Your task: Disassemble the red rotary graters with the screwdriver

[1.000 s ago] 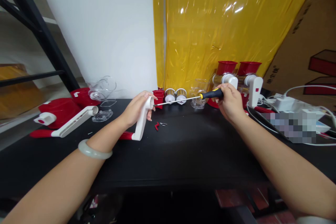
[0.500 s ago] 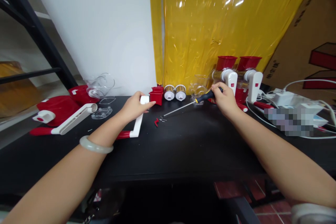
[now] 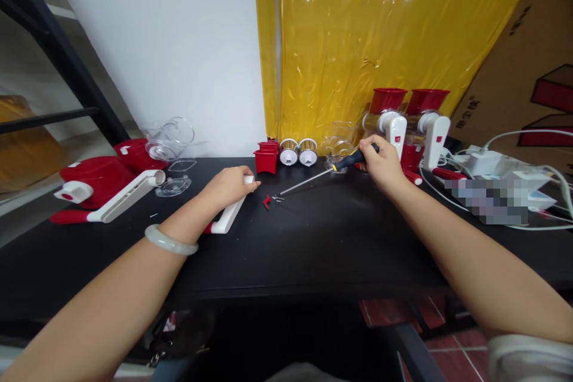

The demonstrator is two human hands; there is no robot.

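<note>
My left hand [image 3: 233,185] is closed around the upper end of a white crank handle [image 3: 230,215] with a red grip, which is low over the black table or resting on it; I cannot tell which. In my right hand [image 3: 379,158] is a screwdriver [image 3: 351,159] with a black and yellow handle. Its long shaft slants down to the left, and the tip is at a few small screws [image 3: 277,197] on the table. Beside the screws lies a small red plastic part [image 3: 267,202].
Red hoppers [image 3: 265,160] and two grater drums [image 3: 298,153] stand at the back. Two assembled rotary graters [image 3: 403,125] and white cables [image 3: 487,161] are on the right. To the left are red bases [image 3: 96,182], another white crank [image 3: 128,197] and clear plastic parts [image 3: 172,143].
My left hand has lowered the crank handle toward the table, tilting it flatter. My right hand keeps the screwdriver with its tip by the screws. The view has shifted slightly.
</note>
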